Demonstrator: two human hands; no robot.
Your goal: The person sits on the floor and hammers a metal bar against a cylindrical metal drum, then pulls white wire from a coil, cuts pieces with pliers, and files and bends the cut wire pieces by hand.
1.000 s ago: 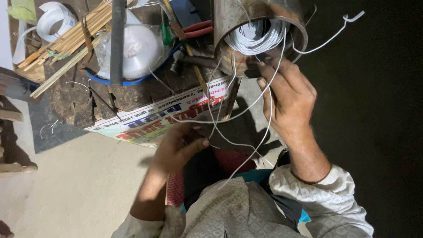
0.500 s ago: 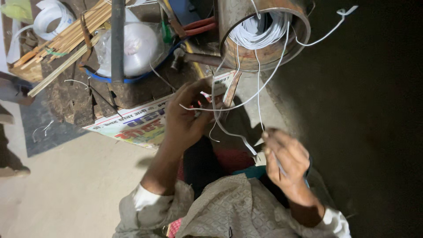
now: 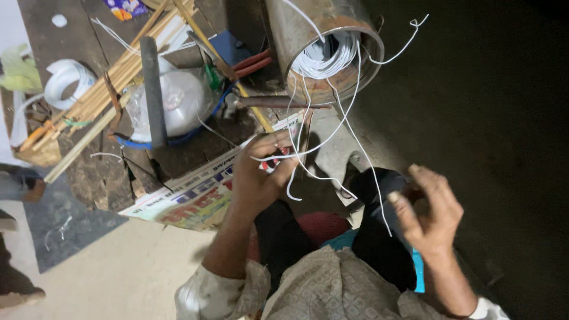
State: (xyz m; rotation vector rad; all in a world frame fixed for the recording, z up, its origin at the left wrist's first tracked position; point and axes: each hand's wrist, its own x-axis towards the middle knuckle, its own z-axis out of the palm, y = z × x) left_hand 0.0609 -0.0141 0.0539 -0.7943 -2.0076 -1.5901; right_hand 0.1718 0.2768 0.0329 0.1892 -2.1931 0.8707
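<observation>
A rusty metal cylinder (image 3: 290, 35) lies open toward me with a coil of white wire (image 3: 326, 53) inside. Several loose strands trail out of it over my lap. My left hand (image 3: 258, 175) is closed on a bunch of these strands just above a printed newspaper (image 3: 189, 198). My right hand (image 3: 430, 207) hovers lower right above my knee, fingers loosely curled and apart. One long strand (image 3: 370, 178) runs down right beside its thumb; whether it touches is unclear.
On the dark wooden board lie bamboo sticks (image 3: 112, 83), a dark rod (image 3: 153, 89), a plastic bag in a blue basin (image 3: 181, 101), red-handled pliers (image 3: 253, 59), a metal bar (image 3: 278, 102) and a white roll (image 3: 65, 83). Another person's foot (image 3: 18, 296) shows at bottom left.
My right hand came down from the cylinder's mouth to my lap, drawing a strand with it. My left hand rose from my lap to the strands by the newspaper.
</observation>
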